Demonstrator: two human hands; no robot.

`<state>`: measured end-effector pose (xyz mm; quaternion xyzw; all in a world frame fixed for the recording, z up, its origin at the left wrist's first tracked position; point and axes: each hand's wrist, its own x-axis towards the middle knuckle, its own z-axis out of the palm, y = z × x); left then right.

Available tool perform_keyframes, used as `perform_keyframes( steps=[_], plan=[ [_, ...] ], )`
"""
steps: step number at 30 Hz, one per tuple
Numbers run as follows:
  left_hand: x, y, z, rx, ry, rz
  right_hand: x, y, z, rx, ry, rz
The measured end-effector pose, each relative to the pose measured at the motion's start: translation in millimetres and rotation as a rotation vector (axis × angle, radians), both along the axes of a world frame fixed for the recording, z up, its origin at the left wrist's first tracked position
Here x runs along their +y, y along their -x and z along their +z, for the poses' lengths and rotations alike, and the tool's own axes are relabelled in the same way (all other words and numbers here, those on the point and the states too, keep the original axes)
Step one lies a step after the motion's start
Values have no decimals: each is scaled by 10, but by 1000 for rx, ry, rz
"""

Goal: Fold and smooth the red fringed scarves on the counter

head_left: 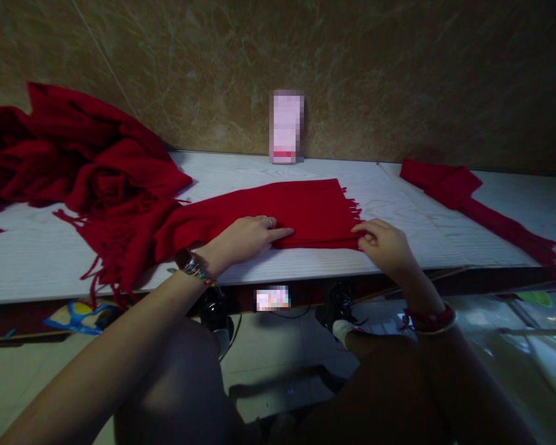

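Note:
A red fringed scarf (301,207) lies folded in layers along a white wood-grain bench top. My right hand (384,244) pinches its near right corner, where the fringe begins, between thumb and bent fingers. On the near edge of the same scarf rests my left hand (248,241), its index finger stretched flat over the cloth and the other fingers partly hidden. Left of that hand the scarf is rumpled, and its fringe hangs over the bench's front edge.
A heap of red scarves (115,142) fills the bench's left end. Another red scarf (463,191) lies at the right. A blurred pink box (286,127) stands against the marbled wall (352,74). Below the bench (222,278) are black shoes (336,303) and a blue-yellow bag (81,316).

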<state>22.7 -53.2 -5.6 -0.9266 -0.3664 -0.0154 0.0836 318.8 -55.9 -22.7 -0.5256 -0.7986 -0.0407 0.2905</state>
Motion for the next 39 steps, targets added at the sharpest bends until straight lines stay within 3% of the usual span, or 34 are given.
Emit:
perform_keyframes(
  steps=[6,13,21,29,35,39],
  plan=[
    [-27,-22,46,34,-15,-12,-29,57,-23,-96,-127,42],
    [-45,3,48,-5,-205,-58,-49,153,5,-201,-149,189],
    [-52,-25,40,-62,-236,-23,-36,149,-7,-231,-176,173],
    [-69,6,131,-127,-358,45,-110,234,12,-177,-329,57],
    [-88,-76,-18,10,-232,-45,-112,208,-42,-359,-248,173],
    [-112,-65,-66,-13,-182,-25,-115,161,-66,-355,-210,202]
  ],
)
